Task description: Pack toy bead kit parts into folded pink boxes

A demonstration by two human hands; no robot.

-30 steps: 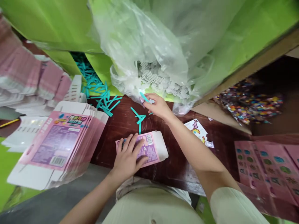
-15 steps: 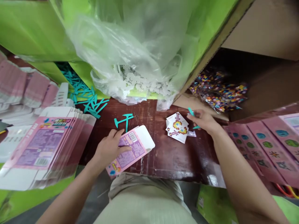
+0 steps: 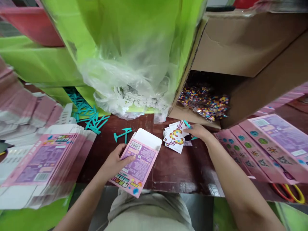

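My left hand [image 3: 117, 162] grips a pink and purple cardboard box [image 3: 138, 160], thumb across its printed face, its white end flap open and pointing away from me. A teal T-shaped plastic tool [image 3: 186, 124] is pinched in my right hand [image 3: 197, 132], at the right edge of a small stack of printed pattern cards [image 3: 175, 138]. Whether those fingers also grip a card is hard to see. More teal T-shaped tools [image 3: 123, 134] lie on the table just beyond the box.
Stacked flat boxes [image 3: 48, 157] stand at left, near a heap of teal tools [image 3: 93, 120]. A clear bag of white pegboards [image 3: 134, 98] is at the back. Bead packets [image 3: 207, 102] fill a brown carton [image 3: 223, 45]. Filled-out pink boxes [image 3: 264, 150] and red-yellow handles [image 3: 292, 192] are at right.
The box in my left hand has turned more upright, its open flap now pointing farther away from me. My right hand has brought the teal tool against the cards. The view has tipped upward.
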